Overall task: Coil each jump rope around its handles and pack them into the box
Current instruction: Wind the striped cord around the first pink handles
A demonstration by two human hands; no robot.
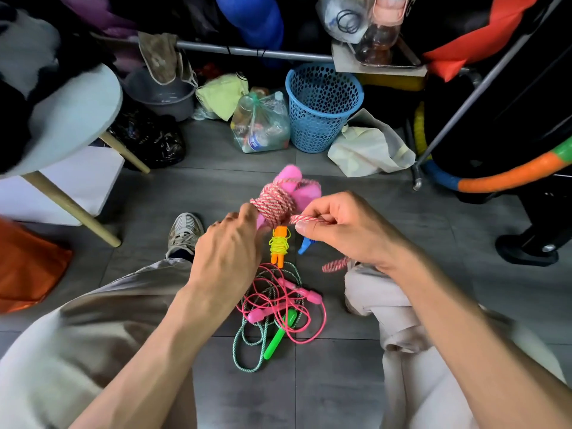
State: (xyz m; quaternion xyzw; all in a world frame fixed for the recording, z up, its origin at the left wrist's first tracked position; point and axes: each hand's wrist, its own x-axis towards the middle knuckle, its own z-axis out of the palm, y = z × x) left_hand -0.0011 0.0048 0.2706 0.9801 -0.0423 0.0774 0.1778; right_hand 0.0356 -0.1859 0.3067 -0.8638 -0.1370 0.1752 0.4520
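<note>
My left hand (230, 243) grips a pair of pink handles (294, 181) held upright, with a red-and-white rope (275, 204) coiled around them. My right hand (337, 227) pinches the loose end of that rope beside the coil; the tail (334, 264) hangs below my wrist. On the floor underneath lies an orange-handled rope bound with yellow cord (279, 246) and a blue handle (306, 244), partly hidden by my right hand. Closer to me sits a tangle of a pink rope (306, 320) with pink handles and a green-and-white rope (247, 363) with a green handle (280, 334). No box is in view.
A blue perforated basket (322, 109), a bag of plastic bottles (260, 125) and a cream bag (368, 147) stand at the back. A white stool (71, 119) with wooden legs is at the left, an orange bag (28, 264) below it. My knees and a shoe (184, 232) flank the ropes.
</note>
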